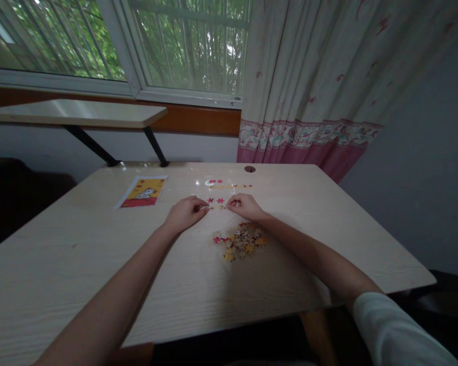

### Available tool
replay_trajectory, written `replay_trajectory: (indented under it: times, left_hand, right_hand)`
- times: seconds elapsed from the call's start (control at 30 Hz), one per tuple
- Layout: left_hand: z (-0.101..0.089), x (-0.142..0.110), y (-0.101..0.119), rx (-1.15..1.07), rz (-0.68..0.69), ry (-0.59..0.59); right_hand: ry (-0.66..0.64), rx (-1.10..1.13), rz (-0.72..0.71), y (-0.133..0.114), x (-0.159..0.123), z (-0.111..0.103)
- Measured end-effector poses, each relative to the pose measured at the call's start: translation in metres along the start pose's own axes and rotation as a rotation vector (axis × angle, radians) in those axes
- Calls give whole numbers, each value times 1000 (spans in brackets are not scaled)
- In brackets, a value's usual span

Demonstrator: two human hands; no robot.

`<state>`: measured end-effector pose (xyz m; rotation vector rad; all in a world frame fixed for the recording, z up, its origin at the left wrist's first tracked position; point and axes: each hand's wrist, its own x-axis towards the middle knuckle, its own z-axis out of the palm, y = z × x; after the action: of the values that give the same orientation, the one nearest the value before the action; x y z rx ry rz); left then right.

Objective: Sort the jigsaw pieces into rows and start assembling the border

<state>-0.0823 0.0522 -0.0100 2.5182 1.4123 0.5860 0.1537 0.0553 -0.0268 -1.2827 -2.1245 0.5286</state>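
My left hand [185, 212] rests low over the table, its fingers pinched at a small yellow jigsaw piece [211, 207]. Opposite it, my right hand [246, 207] has thumb and forefinger closed at the edge of another yellow jigsaw piece [222, 207]. A narrow gap separates the two pieces. Just beyond them lie red jigsaw pieces [220, 201]. Farther back runs a row of yellow pieces [229, 187], with more red pieces [216, 181] behind it. Nearer to me, a loose pile of jigsaw pieces [244, 241] shows yellow, red and bare backs.
A printed picture sheet [145, 192], yellow and red with a white cartoon figure, lies left of my hands on the pale wooden table [99, 274]. A raised shelf [99, 112] on black supports stands at the back left. Near the back edge is a round cable hole [250, 169].
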Motion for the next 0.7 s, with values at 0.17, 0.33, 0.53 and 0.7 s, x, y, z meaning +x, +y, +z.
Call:
replay_trajectory:
  times: [0.17,0.33,0.53,0.7]
  left_hand:
    - [2,0,2,17,-32,15]
    - [1,0,3,43,-40,18]
    - [2,-1,3,33,-42,22]
    - [2,0,3,38,-44,17]
  right_hand:
    - [-6,-16,9,-3,0,0]
    - [-6,-36,-8,-4,0,0]
    - [-2,1,28,-1,1,3]
    - [-51,69,62,-1,-6,-10]
